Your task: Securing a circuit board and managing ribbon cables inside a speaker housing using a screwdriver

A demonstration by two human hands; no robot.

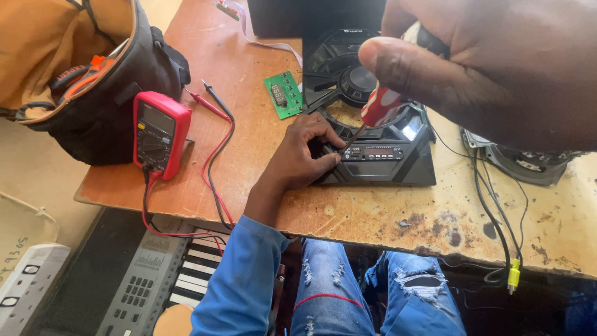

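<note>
Nearest the camera, at the bottom, are the person's knees in torn blue jeans (373, 286) and a blue sleeve (239, 280). Left of them, below the counter's edge, lies a keyboard (155, 280), and further left a white power strip (28, 280).

The worn wooden counter (373, 214) carries the rest. The left hand (298, 155) rests on it with fingers curled against the near-left corner of a black speaker (379, 149), bracing it; the grip is closed on that corner. The speaker sits at the middle of the counter, its display panel facing the near side.

The right hand (497, 62), large and close to the lens at upper right, is closed round the red-and-white handle of a screwdriver (376, 112). The screwdriver's long axis runs on a slant from upper right to lower left, handle up and toward the far right, shaft pointing down and left; its tip meets the speaker's front panel just beside the left fingertips.

Left of the speaker lies a small green board (284, 93). Further left a red meter (160, 132) lies face up, its red and black leads (214, 143) trailing over the near edge, with 2 probes lying just beyond. At far left sits a black-and-tan bag (81, 68). At right, black cables (497, 218) run off the near edge, and a second speaker part (528, 163) lies behind them.
</note>
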